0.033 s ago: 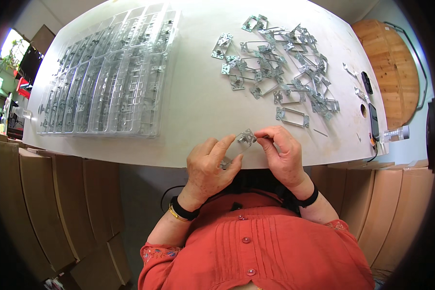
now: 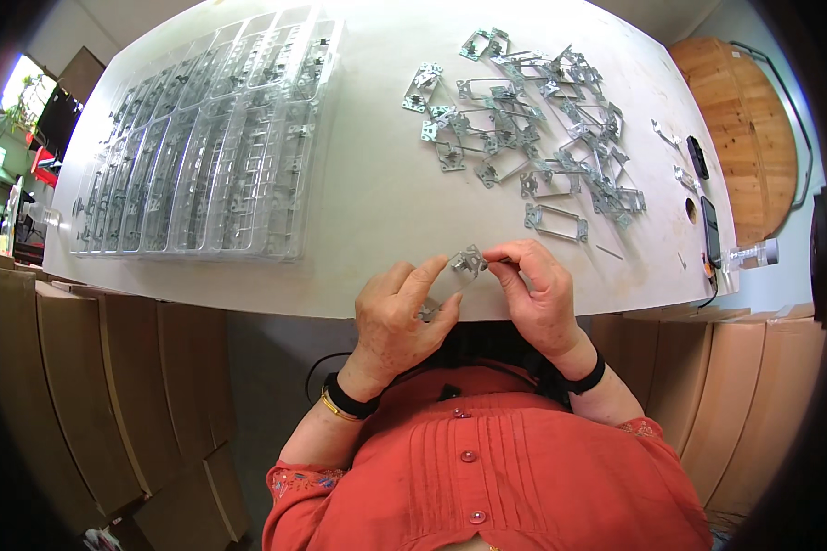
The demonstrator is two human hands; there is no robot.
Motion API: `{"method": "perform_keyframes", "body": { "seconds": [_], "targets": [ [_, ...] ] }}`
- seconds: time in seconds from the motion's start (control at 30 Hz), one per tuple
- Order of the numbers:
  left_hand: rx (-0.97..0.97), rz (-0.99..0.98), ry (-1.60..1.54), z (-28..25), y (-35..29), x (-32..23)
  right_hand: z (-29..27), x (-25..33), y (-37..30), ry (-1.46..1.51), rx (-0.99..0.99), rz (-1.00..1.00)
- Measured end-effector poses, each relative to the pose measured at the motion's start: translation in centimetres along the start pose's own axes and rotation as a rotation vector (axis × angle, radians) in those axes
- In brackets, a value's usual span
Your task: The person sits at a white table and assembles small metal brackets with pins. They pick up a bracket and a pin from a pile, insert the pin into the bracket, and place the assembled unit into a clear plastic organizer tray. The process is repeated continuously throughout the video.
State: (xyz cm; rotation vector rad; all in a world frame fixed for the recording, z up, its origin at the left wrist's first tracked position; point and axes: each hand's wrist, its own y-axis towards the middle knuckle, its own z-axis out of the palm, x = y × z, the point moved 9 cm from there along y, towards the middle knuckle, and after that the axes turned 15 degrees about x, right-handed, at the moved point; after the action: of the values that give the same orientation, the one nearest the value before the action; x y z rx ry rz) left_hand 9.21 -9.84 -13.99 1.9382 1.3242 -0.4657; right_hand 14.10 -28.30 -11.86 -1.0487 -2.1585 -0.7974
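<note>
- Holding a metal bracket (image 2: 470,264) in front of the red shirt (image 2: 487,459), we position it at the near edge of the white desk (image 2: 377,193); we cannot tell whether it touches the surface.
- Left hand (image 2: 397,308): we have thumb and fingers clamped on the bracket, its far end exposed beyond the fingertips.
- Right hand (image 2: 544,298): we have thumb and forefinger pinched together at the bracket's right side; whatever lies between the tips is too small to identify.
- Ahead and to the right, we note a loose pile of brackets (image 2: 570,138), with a thin rod (image 2: 609,252) lying near its closest edge.
- To the left, we locate a clear compartment tray (image 2: 170,250) filled with metal parts.
- At the desk's right edge, we find a dark phone (image 2: 710,234) near a clear bottle (image 2: 752,255).
</note>
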Motion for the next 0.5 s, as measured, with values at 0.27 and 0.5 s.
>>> {"method": "perform_keyframes", "body": {
  "seconds": [0.27,0.5],
  "targets": [
    [0.009,-0.005,-0.008,-0.1,0.1,0.0,0.2,-1.2,-0.3,0.069,0.046,0.101],
    [-0.001,0.003,-0.003,-0.2,0.1,-0.1,0.3,0.3,0.2,-0.021,0.006,-0.043]
  ]
}}
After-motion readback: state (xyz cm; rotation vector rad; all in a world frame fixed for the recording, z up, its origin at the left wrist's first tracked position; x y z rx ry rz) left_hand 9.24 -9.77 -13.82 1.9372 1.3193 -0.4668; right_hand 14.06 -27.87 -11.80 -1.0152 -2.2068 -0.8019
